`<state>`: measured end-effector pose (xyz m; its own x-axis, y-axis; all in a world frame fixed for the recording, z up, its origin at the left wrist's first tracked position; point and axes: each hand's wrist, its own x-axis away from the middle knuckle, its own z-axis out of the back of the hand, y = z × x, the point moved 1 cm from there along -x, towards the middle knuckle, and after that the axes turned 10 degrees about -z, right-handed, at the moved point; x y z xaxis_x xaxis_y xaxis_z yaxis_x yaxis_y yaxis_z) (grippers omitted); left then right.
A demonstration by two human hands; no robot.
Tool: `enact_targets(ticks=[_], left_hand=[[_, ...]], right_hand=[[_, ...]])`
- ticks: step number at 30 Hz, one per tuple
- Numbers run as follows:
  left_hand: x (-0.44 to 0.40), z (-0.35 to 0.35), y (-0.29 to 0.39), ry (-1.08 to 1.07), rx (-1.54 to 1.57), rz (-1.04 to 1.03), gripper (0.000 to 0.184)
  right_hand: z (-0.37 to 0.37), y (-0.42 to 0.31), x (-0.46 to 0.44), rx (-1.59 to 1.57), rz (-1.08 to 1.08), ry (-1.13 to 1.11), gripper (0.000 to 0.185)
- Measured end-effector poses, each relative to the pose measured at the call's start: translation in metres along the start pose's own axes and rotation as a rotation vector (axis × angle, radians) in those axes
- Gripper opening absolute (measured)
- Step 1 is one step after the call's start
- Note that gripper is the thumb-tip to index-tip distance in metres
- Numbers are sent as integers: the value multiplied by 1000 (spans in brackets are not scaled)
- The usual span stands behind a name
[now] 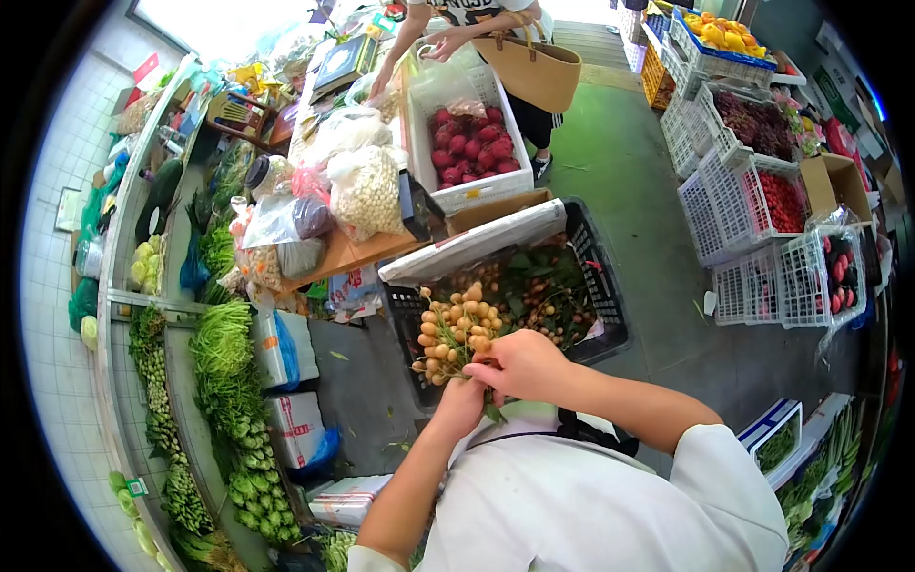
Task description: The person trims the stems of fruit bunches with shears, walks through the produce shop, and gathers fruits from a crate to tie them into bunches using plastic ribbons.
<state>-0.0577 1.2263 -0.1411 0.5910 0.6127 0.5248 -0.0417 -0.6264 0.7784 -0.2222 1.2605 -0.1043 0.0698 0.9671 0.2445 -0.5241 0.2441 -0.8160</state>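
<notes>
A bunch of round tan longans point(457, 329) is held up by its stems in front of my body. My left hand point(459, 404) is closed round the stems below the fruit. Just above it, my right hand point(522, 366) is closed at the stems, its fingers against the bunch; a few green leaves hang beneath. What exactly the right fingertips pinch is hidden. Under the bunch stands a black plastic crate point(602, 286) holding more longans with leaves point(548, 305). A white foam lid point(477, 245) leans along the crate's far side.
A person point(477, 29) with a tan handbag point(538, 71) reaches over bagged goods beside a white crate of dark red fruit point(472, 148). Stacked fruit baskets point(729, 214) stand at right. Green vegetables point(224, 362) line the left shelves; white boxes point(295, 419) sit on the floor.
</notes>
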Motion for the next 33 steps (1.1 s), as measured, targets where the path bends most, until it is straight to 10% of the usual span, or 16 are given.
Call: enact_targets(ticks=[17,22,33], left_hand=[[-88,60,-71,183,52,50,16],[-109,91,-76,77,-245,242,13],[-114,102,-82,147,-102,290,14]], right_hand=[[-90,50,-87,419,-211,68,43],[-95,60,-108,-130,-688,-16,34],[-109,61,-119,41,-812,-82,31]])
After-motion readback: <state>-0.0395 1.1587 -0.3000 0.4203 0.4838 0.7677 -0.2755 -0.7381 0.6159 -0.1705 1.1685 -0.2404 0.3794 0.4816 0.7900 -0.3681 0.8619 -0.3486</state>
